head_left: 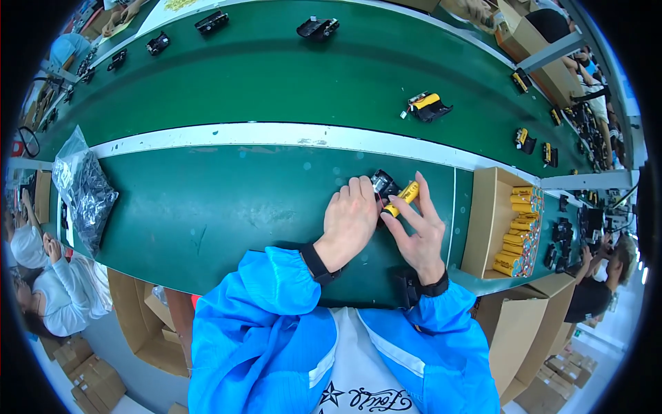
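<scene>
My right hand (422, 238) pinches a yellow cylindrical battery (407, 196) with a dark end, held slantwise between thumb and fingers. Close beside it, my left hand (348, 217) is closed at a small black plastic housing (381, 181); its far end shows beyond the fingers, the rest is covered. The battery's lower end is right by the housing, but I cannot tell whether it sits inside. Near my right wrist, another black part (407, 286) lies at the table's front edge.
A cardboard box (485, 224) of several yellow batteries (518, 241) stands to the right. A plastic bag (86, 193) lies at the left. Beyond a white rail (276, 134), a green belt (276, 83) carries black housings, some with batteries (427, 105). Other people work at both sides.
</scene>
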`<state>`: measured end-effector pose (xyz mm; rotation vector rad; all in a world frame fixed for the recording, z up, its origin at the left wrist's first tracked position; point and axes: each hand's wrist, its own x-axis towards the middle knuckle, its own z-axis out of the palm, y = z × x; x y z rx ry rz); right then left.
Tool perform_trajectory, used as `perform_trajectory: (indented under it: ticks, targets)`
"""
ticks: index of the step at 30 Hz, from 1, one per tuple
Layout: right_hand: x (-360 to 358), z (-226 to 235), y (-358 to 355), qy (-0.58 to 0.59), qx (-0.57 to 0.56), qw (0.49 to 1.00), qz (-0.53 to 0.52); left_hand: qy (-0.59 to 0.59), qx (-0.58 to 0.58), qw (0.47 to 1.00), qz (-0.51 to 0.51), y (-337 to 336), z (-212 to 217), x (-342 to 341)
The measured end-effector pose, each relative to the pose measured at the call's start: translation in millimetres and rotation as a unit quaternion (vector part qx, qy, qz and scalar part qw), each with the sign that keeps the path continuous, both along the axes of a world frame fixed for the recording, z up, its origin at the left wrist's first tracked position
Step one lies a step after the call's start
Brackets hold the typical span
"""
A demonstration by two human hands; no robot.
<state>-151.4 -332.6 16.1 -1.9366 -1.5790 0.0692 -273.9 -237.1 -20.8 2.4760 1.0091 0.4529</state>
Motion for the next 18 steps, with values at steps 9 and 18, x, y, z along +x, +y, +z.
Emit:
perform_trajectory:
  ticks: [9, 18]
  targets:
    - [-25, -7, 20, -0.009, -0.004, 1.0, 0.006, -0.165, -0.178, 0.968, -0.062, 18, 7, -38]
    - [-37, -5, 31, 0.06, -0.007, 0.997, -0.044, -0.16, -0.116, 0.974, -0.114, 27, 7, -63]
